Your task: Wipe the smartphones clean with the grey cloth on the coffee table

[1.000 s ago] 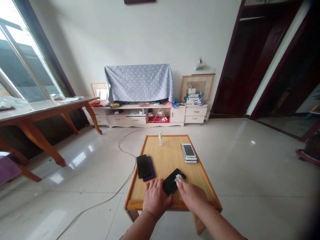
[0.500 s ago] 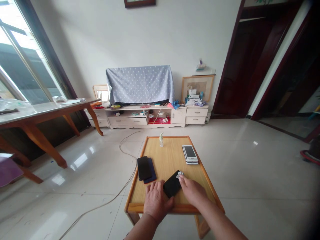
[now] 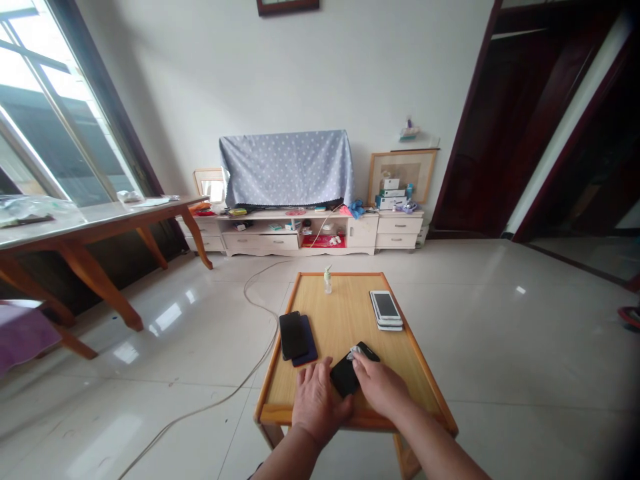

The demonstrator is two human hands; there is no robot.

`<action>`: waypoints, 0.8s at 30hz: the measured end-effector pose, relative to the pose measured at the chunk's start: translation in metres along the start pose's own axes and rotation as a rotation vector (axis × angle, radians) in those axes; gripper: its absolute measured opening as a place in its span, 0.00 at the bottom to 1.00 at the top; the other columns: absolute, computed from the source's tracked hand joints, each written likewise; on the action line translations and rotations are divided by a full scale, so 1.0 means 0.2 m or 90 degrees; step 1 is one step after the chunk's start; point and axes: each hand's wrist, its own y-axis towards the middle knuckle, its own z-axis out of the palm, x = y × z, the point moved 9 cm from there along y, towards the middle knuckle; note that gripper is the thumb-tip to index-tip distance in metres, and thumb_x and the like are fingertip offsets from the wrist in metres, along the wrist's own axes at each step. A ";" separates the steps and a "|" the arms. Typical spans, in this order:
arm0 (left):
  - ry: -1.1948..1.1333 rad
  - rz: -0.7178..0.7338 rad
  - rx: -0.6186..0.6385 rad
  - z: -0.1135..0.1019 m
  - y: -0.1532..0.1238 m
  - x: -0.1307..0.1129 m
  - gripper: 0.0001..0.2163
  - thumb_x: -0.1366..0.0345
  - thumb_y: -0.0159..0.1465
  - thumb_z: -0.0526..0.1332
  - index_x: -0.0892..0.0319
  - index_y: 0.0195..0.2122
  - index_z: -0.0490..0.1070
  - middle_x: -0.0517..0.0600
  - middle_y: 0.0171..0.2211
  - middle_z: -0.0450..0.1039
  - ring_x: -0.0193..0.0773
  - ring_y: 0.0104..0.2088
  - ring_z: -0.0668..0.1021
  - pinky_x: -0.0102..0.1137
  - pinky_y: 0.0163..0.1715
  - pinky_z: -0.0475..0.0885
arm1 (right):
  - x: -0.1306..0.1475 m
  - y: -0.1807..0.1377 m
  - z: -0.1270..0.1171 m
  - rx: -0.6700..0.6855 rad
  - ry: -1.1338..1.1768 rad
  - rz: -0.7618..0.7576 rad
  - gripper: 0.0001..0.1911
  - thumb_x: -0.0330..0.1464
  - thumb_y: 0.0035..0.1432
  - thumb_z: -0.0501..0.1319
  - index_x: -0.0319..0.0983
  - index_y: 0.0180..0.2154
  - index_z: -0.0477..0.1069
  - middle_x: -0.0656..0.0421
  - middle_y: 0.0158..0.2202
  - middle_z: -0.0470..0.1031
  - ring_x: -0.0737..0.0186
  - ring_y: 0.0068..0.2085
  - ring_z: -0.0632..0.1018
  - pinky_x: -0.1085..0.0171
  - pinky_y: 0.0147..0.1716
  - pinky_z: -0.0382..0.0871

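A black phone (image 3: 347, 373) lies slanted near the front of a small wooden table (image 3: 345, 320). My left hand (image 3: 316, 401) lies flat on the table with spread fingers, its thumb against the phone's near end. My right hand (image 3: 383, 387) presses a small white cloth (image 3: 356, 351) onto the phone's screen with its fingertips. Two stacked dark phones (image 3: 296, 337) overhang the table's left edge. A stack of white phones (image 3: 386, 309) sits at the right. A small spray bottle (image 3: 327, 280) stands at the far end.
A white cable (image 3: 240, 380) runs across the tiled floor left of the table. A long wooden table (image 3: 95, 220) stands by the window at left. A low TV cabinet (image 3: 300, 233) with a cloth-covered screen lines the far wall. Dark doorways open at right.
The camera view has shifted slightly, so the table sits a bit further right. My right hand with the cloth has slid a little along the black phone. The left hand stays in place.
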 end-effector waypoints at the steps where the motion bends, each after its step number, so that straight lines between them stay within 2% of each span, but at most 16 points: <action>1: 0.000 0.002 0.000 0.00 0.00 0.00 0.33 0.56 0.53 0.63 0.60 0.59 0.60 0.57 0.53 0.71 0.52 0.54 0.70 0.45 0.57 0.59 | 0.03 -0.02 0.02 0.011 0.000 -0.017 0.27 0.48 0.69 0.40 0.50 0.61 0.65 0.53 0.51 0.78 0.52 0.50 0.79 0.59 0.45 0.68; 4: 0.004 0.009 -0.004 0.00 0.00 0.00 0.26 0.63 0.58 0.58 0.59 0.59 0.60 0.56 0.52 0.72 0.49 0.53 0.71 0.43 0.57 0.59 | 0.14 -0.08 0.11 0.050 -0.004 -0.087 0.26 0.49 0.68 0.41 0.53 0.58 0.68 0.55 0.46 0.81 0.51 0.46 0.80 0.59 0.42 0.68; 6: 0.009 0.016 -0.009 0.00 0.00 -0.01 0.26 0.65 0.58 0.57 0.58 0.59 0.60 0.56 0.52 0.72 0.48 0.53 0.71 0.43 0.57 0.59 | 0.16 -0.08 0.12 0.054 -0.004 -0.093 0.26 0.49 0.68 0.41 0.54 0.57 0.69 0.56 0.46 0.81 0.51 0.46 0.80 0.59 0.42 0.68; 9: 0.012 0.014 -0.013 0.00 0.00 -0.01 0.31 0.57 0.54 0.62 0.59 0.59 0.60 0.57 0.52 0.72 0.51 0.54 0.71 0.44 0.57 0.59 | 0.05 0.02 0.05 0.029 -0.007 -0.025 0.26 0.47 0.68 0.42 0.53 0.61 0.64 0.55 0.50 0.79 0.52 0.50 0.79 0.59 0.45 0.67; 12: 0.010 0.001 -0.018 -0.01 0.00 -0.01 0.34 0.55 0.50 0.65 0.59 0.59 0.61 0.56 0.51 0.72 0.52 0.53 0.71 0.45 0.57 0.59 | -0.04 0.10 -0.01 0.007 -0.007 0.024 0.27 0.44 0.69 0.39 0.49 0.65 0.59 0.52 0.55 0.75 0.52 0.53 0.77 0.57 0.47 0.67; 15: 0.010 0.004 -0.017 -0.01 0.00 0.00 0.33 0.55 0.51 0.64 0.58 0.58 0.61 0.56 0.51 0.72 0.52 0.53 0.72 0.44 0.57 0.59 | -0.02 0.08 0.03 0.009 -0.006 0.014 0.27 0.44 0.69 0.41 0.48 0.65 0.58 0.52 0.55 0.75 0.52 0.53 0.77 0.57 0.47 0.67; 19: 0.009 0.019 -0.008 -0.01 0.01 -0.01 0.31 0.54 0.54 0.63 0.58 0.58 0.62 0.56 0.51 0.73 0.51 0.52 0.72 0.44 0.56 0.59 | 0.08 0.01 0.11 0.036 -0.002 -0.058 0.25 0.47 0.68 0.43 0.54 0.60 0.64 0.56 0.50 0.79 0.52 0.49 0.79 0.58 0.45 0.68; 24: 0.008 -0.010 -0.007 -0.04 0.00 -0.03 0.32 0.56 0.51 0.64 0.59 0.57 0.63 0.56 0.51 0.73 0.51 0.53 0.71 0.44 0.57 0.59 | -0.07 0.09 -0.01 -0.005 0.009 0.033 0.27 0.45 0.69 0.39 0.49 0.64 0.60 0.53 0.57 0.74 0.52 0.54 0.76 0.58 0.48 0.67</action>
